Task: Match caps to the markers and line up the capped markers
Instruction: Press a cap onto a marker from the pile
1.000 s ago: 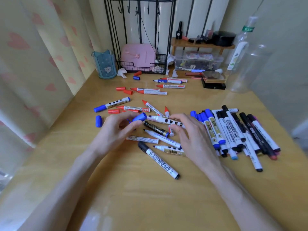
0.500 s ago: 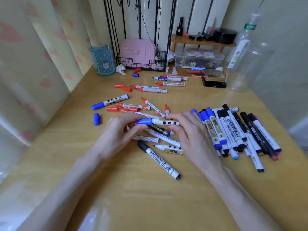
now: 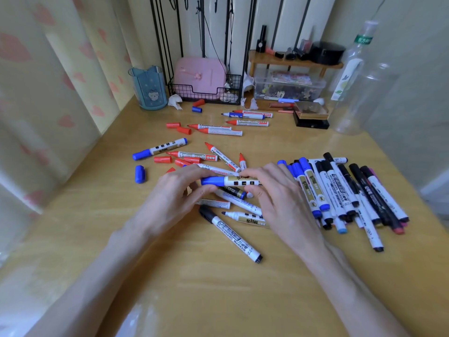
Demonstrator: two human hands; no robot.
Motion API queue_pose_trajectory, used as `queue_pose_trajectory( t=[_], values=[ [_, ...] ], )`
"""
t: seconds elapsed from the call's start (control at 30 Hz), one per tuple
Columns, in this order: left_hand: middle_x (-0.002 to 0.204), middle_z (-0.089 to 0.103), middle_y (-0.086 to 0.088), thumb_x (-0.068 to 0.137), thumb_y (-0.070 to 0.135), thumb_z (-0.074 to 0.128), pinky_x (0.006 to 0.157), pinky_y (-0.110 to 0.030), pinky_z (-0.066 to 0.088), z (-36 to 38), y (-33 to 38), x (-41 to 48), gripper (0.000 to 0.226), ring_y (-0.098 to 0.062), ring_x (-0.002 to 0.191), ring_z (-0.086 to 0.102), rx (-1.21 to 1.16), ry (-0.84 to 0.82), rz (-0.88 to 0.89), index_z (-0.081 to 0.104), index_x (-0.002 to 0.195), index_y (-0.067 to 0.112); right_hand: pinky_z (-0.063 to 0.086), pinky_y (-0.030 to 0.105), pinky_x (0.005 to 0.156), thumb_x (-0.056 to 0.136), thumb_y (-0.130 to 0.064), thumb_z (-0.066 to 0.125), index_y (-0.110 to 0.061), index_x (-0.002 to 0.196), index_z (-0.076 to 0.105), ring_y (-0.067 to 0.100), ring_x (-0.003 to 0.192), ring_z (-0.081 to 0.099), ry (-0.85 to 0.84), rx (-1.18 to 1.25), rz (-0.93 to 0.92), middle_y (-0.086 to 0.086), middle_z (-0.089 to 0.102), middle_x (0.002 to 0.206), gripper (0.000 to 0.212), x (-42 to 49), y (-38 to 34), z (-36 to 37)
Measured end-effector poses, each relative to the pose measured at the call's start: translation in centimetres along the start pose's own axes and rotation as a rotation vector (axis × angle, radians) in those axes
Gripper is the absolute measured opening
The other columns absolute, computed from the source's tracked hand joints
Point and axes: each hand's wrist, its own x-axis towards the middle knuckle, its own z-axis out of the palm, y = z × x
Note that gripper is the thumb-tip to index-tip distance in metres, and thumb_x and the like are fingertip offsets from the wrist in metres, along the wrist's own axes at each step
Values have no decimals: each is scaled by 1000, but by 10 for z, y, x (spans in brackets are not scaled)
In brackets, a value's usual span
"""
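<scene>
Between my two hands lies a white marker [image 3: 239, 182] with a blue cap [image 3: 212, 180] seated on its left end. My left hand [image 3: 173, 198] pinches the cap, and my right hand [image 3: 274, 190] grips the marker's barrel. Under and around my hands lie several uncapped markers, among them a capped black one [image 3: 230, 233]. A row of capped blue and black markers [image 3: 340, 190] sits side by side to the right. Loose red caps [image 3: 162, 159] and a loose blue cap [image 3: 139, 173] lie at the left, beside a capped blue marker [image 3: 160, 149].
More uncapped red and blue markers [image 3: 247, 122] lie farther back on the wooden table [image 3: 194, 288]. A blue cup [image 3: 148, 88], a wire basket [image 3: 206, 93], a clear box [image 3: 289, 86] and a plastic bottle [image 3: 352, 76] stand along the back edge. A curtain hangs at the left.
My left hand brought the blue cap to the right and onto the tip of the marker my right hand holds. The cap now sits on the marker.
</scene>
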Motion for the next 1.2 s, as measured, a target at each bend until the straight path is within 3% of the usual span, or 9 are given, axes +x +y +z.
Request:
queue_pose_trajectory(
  t=[0.17,0.37,0.47,0.6,0.77,0.9,0.97,1.13,1.2],
  values=[
    [89,54,39,100,44,59,72,-6,39,0,2,-2,32,16,78,53,19,41,17,73,112,18,38,15,82,98,-9,67,-16,131,68,17,92,59,-42,60,2,-7,61,98,34,0,1,0],
    [84,56,38,102,31,61,67,-10,36,-2,3,3,14,12,72,51,9,45,57,69,104,19,38,8,80,90,6,70,-10,128,72,14,86,60,41,56,-13,-5,61,91,41,2,-2,5],
    [78,53,36,101,29,62,68,-9,37,-1,4,2,15,12,73,49,14,46,54,70,103,17,56,24,82,91,8,60,-8,126,72,19,90,67,65,101,-35,-2,62,91,41,1,-3,8],
    [81,50,34,99,24,65,68,-8,36,0,8,2,11,5,73,47,18,62,63,69,104,15,59,36,78,90,9,60,-7,126,72,22,90,66,81,99,-34,-1,62,91,42,0,-3,9],
    [84,54,36,102,27,59,70,-8,37,1,5,6,14,13,79,52,-28,25,40,66,109,17,40,17,75,97,-9,69,-13,126,72,7,81,53,57,64,32,-6,66,94,30,0,-6,5],
    [96,61,26,104,26,59,74,-22,47,2,9,15,15,-5,83,60,-149,-19,10,66,116,20,48,29,77,95,-31,73,-18,112,73,6,85,60,66,46,70,-15,72,100,21,0,-7,0],
    [103,65,22,105,25,61,77,-29,52,2,15,25,13,-12,86,64,-216,-36,12,67,116,26,43,27,74,91,-32,78,-17,102,73,3,81,51,101,49,92,-24,62,91,19,0,-6,-2],
    [113,66,19,102,21,66,80,-31,58,13,37,54,33,-16,89,72,-313,-43,1,62,134,27,48,33,63,88,-38,79,-24,93,75,9,69,50,179,58,242,-15,54,78,15,1,7,-13],
    [117,64,9,102,23,66,83,-35,59,21,43,62,45,-19,96,72,-341,-29,-6,53,145,27,49,35,59,88,-40,78,-27,95,74,10,62,52,223,18,332,-14,54,73,15,1,16,-22]
  ],
)
